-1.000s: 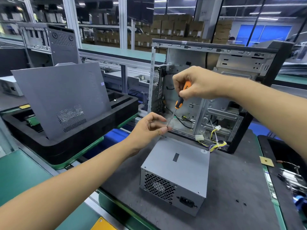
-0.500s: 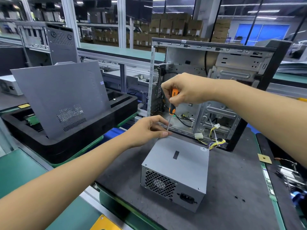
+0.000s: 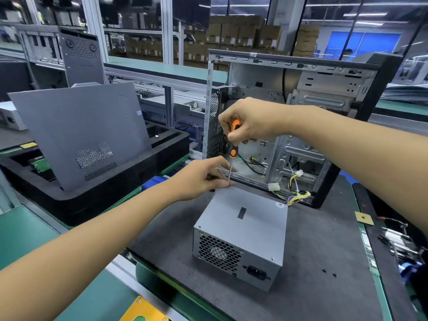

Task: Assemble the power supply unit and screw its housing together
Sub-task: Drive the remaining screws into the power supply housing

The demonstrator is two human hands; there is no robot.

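Grey sheet-metal power supply unit (image 3: 240,230) resting on dark counter mat (image 3: 324,246), lid seated. Right hand (image 3: 249,120) gripping orange-and-black screwdriver (image 3: 232,150) upright over unit's far left corner; left hand (image 3: 203,176) fingers pinching shaft at tip. Screw itself not discernible; corner fastening apparently under way. Behind unit, open steel computer case (image 3: 301,126) holding loose yellow-black wiring.

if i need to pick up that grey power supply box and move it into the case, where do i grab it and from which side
Grip the power supply unit by its two plain side walls, reaching down from above. It lies flat on the mat with the wide top free. Avoid the near face with fan grille and socket, and the far end, where the cable bundle leaves.
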